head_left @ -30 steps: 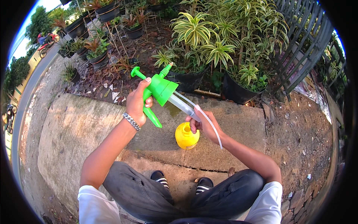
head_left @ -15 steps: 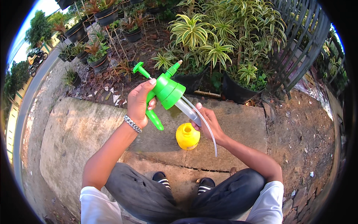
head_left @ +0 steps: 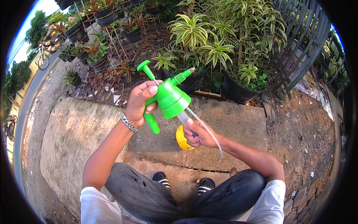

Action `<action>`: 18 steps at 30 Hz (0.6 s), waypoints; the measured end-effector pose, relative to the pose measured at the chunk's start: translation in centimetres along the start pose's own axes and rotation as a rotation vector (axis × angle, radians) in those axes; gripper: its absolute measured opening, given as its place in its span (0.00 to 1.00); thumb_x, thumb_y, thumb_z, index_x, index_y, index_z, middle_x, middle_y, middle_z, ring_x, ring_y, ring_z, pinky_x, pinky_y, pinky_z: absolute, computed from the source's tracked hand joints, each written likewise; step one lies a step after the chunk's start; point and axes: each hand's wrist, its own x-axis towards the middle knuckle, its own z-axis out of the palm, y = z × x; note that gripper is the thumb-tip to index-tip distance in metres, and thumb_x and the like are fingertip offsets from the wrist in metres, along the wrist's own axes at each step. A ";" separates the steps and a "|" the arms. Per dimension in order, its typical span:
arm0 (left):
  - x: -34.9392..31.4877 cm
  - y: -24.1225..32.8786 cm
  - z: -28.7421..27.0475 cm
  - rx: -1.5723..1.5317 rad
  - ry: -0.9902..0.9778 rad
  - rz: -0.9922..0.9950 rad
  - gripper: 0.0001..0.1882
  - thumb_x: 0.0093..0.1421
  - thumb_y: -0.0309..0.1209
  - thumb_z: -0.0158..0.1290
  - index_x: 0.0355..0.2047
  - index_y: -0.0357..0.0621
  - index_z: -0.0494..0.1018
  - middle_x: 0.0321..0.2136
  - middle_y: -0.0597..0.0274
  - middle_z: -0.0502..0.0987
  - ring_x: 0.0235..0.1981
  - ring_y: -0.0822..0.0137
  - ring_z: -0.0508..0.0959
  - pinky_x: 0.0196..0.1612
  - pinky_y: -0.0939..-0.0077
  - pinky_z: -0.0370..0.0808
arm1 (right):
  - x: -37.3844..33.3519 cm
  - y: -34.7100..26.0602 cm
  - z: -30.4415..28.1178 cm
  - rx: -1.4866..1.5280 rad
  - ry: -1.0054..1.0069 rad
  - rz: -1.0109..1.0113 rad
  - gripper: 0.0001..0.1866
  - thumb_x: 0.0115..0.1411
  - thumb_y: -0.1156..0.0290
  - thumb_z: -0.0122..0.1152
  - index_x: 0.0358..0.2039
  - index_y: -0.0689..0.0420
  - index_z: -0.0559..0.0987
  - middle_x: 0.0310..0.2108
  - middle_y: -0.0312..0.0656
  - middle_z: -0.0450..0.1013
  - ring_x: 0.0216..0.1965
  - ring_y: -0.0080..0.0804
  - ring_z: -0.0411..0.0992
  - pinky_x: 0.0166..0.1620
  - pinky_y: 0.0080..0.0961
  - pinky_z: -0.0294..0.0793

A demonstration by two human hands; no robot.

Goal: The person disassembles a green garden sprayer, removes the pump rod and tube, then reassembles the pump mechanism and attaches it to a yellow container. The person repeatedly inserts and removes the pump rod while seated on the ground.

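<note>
A person sits on a concrete slab (head_left: 82, 130), knees bent in dark trousers, black striped shoes (head_left: 162, 178) planted near the slab's front edge. The right hand (head_left: 199, 135) is closed around the clear pump cylinder (head_left: 183, 118) of a green sprayer head (head_left: 169, 99), a thin clear dip tube (head_left: 209, 132) trailing down and to the right past the wrist. The left hand (head_left: 140, 104), with a metal bracelet (head_left: 128, 122) at the wrist, is clamped on the sprayer's green handle, thumb on top. The sprayer head is held in the air above the slab, its long axis tilted: the pump knob (head_left: 143, 66) points up and left, the nozzle (head_left: 185, 75) up and right, the cylinder down toward the right hand. Just below and behind the right hand, a yellow bottle (head_left: 182, 139) stands on the concrete. Beyond the slab lie leaf-strewn soil, potted striped-leaf plants (head_left: 209, 44) in black pots, and a dark metal fence (head_left: 305, 41) at right.
</note>
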 end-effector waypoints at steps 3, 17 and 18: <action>0.1 -0.3 -0.9 -0.058 -0.131 0.021 0.25 0.58 0.43 0.58 0.49 0.37 0.70 0.32 0.67 0.76 0.15 0.87 0.64 0.17 0.96 0.62 | -0.3 -0.1 0.4 0.154 -0.118 0.033 0.30 0.68 0.37 0.37 0.22 0.51 0.60 0.13 0.28 0.54 0.14 0.16 0.51 0.17 0.20 0.52; 0.1 -0.9 1.7 0.074 0.236 -0.121 0.20 0.57 0.39 0.63 0.42 0.37 0.75 0.26 0.69 0.75 0.16 0.82 0.66 0.17 0.88 0.61 | 0.3 0.3 -0.8 -0.248 0.244 0.103 0.33 0.65 0.32 0.37 0.24 0.53 0.63 0.15 0.27 0.55 0.15 0.14 0.53 0.18 0.18 0.53; 0.1 -0.6 1.4 0.070 0.187 -0.122 0.20 0.57 0.39 0.63 0.42 0.37 0.75 0.26 0.69 0.75 0.16 0.82 0.66 0.17 0.89 0.60 | 0.2 0.0 -0.4 -0.215 0.226 0.111 0.34 0.64 0.31 0.35 0.22 0.52 0.61 0.15 0.27 0.55 0.14 0.15 0.52 0.16 0.19 0.51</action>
